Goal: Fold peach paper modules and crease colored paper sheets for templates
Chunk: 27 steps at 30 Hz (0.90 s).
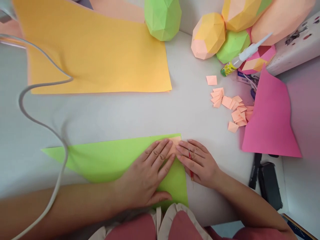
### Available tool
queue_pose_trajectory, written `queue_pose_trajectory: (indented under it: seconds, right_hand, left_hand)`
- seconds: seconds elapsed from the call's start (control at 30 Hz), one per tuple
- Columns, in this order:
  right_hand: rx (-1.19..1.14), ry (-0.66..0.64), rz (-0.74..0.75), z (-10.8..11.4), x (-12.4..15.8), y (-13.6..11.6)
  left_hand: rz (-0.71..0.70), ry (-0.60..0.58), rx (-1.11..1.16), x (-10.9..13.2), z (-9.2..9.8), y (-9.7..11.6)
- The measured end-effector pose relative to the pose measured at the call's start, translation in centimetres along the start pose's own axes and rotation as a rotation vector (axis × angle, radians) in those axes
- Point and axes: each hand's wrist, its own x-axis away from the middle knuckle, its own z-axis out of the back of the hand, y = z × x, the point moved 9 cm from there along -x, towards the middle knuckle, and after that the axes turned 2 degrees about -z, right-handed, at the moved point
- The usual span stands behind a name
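Observation:
My left hand [150, 168] lies flat with fingers stretched out, its fingertips on a small peach paper piece [176, 142]. That piece rests near the upper right corner of a long green paper sheet [105, 158]. My right hand [201, 165] touches the right edge of the peach piece with its fingertips. Tucked between the right hand's fingers is a thin red tool [191, 174] with a narrow pointed end; its exact kind I cannot make out. The left hand and forearm cover part of the green sheet.
Yellow sheets [100, 63] lie at the back left, under a white cable [41, 123]. Small peach squares [238, 115] are scattered at right beside a pink sheet [272, 116]. Faceted paper shapes [208, 35], a glue bottle [240, 60] and a black case [270, 185] stand or lie around.

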Motion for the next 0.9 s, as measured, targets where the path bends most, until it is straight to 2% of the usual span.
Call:
queue_pose_trajectory:
  seconds: [0.4, 0.67, 0.9]
  right_hand:
    - [-0.023, 0.022, -0.013, 0.2, -0.1, 0.0]
    - [-0.281, -0.003, -0.006, 0.9, -0.8, 2.4]
    - [-0.330, 0.046, -0.026, 1.3, -1.1, 3.0]
  left_hand:
    - [0.008, -0.011, 0.021, -0.1, 0.1, -0.3]
    - [0.011, -0.065, 0.017, 0.1, -0.5, -0.2]
    - [0.012, -0.067, 0.022, 0.2, -0.7, -0.2]
